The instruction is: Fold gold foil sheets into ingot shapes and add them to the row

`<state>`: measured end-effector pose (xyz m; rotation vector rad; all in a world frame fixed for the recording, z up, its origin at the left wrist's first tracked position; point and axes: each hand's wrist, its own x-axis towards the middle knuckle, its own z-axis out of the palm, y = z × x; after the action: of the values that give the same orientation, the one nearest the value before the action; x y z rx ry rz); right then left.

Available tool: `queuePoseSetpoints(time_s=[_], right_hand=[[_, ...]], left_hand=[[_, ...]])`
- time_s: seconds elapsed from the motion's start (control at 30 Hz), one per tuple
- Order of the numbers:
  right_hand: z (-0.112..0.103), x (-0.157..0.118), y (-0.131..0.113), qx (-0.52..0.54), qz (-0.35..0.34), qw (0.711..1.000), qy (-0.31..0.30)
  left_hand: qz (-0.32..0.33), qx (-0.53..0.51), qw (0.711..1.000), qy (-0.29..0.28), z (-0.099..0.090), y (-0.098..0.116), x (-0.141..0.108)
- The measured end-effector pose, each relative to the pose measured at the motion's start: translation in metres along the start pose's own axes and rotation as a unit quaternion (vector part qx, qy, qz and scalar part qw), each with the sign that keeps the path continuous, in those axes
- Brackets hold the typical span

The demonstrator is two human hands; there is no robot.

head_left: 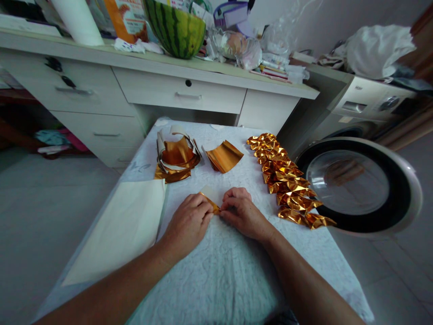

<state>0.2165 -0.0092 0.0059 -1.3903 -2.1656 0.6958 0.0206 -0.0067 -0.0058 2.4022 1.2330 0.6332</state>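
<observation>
A small piece of gold foil paper (211, 203) lies between my hands at the middle of the table. My left hand (191, 221) is closed on its left part, fingers bent over it. My right hand (243, 212) has its fingertips pinched at the paper's right end. Just beyond, a curved stack of gold paper sheets (225, 156) rests on the cloth. Left of that stack sits a larger bundle of curled gold and white sheets (177, 155). Rows of folded shiny gold pieces (287, 180) run along the table's right side.
A pale paper sheet (118, 225) lies on the left of the cloth-covered table (233, 280). Behind stands a white desk (209, 95) bearing a cut watermelon (176, 29) and plastic bags. At the right, a washing machine door (358, 185) hangs open near the table edge.
</observation>
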Motion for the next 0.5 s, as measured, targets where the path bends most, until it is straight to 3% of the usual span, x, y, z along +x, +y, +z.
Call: queuePoseSetpoints(time_s=[0.5], right_hand=[[0.0046, 0.0023, -0.0056, -0.037, 0.06, 0.997, 0.027]], left_hand=[[-0.018, 0.014, 0.999, 0.029, 0.0056, -0.0019, 0.002]])
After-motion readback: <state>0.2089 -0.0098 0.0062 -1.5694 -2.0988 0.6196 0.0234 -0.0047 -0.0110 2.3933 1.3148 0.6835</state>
